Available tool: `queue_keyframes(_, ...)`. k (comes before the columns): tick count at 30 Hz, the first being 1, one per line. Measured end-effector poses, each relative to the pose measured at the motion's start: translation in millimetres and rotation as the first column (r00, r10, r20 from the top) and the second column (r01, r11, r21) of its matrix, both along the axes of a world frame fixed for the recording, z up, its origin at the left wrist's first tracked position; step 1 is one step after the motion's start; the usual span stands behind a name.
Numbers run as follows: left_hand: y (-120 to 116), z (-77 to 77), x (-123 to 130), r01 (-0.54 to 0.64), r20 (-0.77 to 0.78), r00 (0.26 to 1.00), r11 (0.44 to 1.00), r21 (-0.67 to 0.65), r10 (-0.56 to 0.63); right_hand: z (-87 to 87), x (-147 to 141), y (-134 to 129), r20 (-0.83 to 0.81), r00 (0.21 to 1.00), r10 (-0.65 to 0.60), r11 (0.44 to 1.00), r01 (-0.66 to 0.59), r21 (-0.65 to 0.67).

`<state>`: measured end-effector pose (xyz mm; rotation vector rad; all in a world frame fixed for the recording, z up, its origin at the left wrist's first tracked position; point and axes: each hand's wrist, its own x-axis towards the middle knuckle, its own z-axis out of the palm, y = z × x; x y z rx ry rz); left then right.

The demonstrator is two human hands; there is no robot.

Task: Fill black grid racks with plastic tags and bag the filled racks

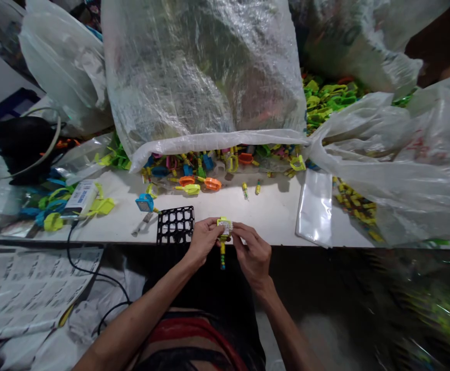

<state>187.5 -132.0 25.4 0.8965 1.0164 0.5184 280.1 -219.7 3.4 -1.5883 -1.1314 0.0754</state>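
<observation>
Both hands meet over the front edge of the white table (275, 221). My left hand (205, 238) grips the left side of a small yellow-green toy (223, 224), which has a pale face and a yellow stem with coloured beads hanging down. At the toy's right side is my right hand (253, 252), its fingers closed on the edge. Left of them, a black grid tray (176, 224) lies at the table edge, with a blue toy (144, 202) beside it. Two small bead tubes (245, 190) lie behind the hands.
A large plastic bag (205, 72) spills coloured toys (212, 184) along the back. A flat clear packet (314, 206) and yellow pieces (358, 203) lie right. At left are a white box (81, 198) with a black cable and printed sheets (28, 288) below.
</observation>
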Motion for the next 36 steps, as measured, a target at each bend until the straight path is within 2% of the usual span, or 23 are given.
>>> queue_keyframes(3, 0, 2.5, -1, 0.014, 0.027, 1.0, 1.0, 0.028, -0.015, -7.4, -3, -5, 0.181, 0.983, 0.013, 0.999, -0.021, 0.041)
queue_keyframes(9, -3, 9.2, -4, 0.037, 0.048, 0.998, 0.998, 0.051, -0.039, -7.5, -5, -10, 0.297, 0.955, -0.012, 0.992, -0.027, 0.126)
queue_keyframes(17, -2, 15.3, -4, 0.088, 0.035, 0.995, 0.996, 0.035, -0.089, -5.4, -4, -13, 0.252, 0.967, -0.037, 0.996, 0.015, 0.09)
queue_keyframes(22, -3, 12.0, -3, 0.076, 0.038, 0.996, 0.996, 0.052, -0.078, -7.5, -6, -15, 0.256, 0.967, -0.014, 0.995, -0.013, 0.102)
queue_keyframes(25, -1, 7.1, -3, 0.059, 0.002, 0.998, 0.997, 0.04, -0.059, -7.8, -4, -15, 0.191, 0.98, -0.048, 0.997, 0.035, 0.07)
queue_keyframes(29, 3, -2.3, -1, 0.012, -0.058, 0.998, 0.999, -0.03, -0.014, -12.0, 20, -9, 0.158, 0.977, -0.143, 0.989, 0.138, 0.048)
queue_keyframes(36, 6, -11.2, 1, 0.008, -0.026, 1.0, 0.999, -0.04, -0.009, -31.2, 83, 1, 0.23, 0.939, -0.255, 0.967, 0.254, 0.035)
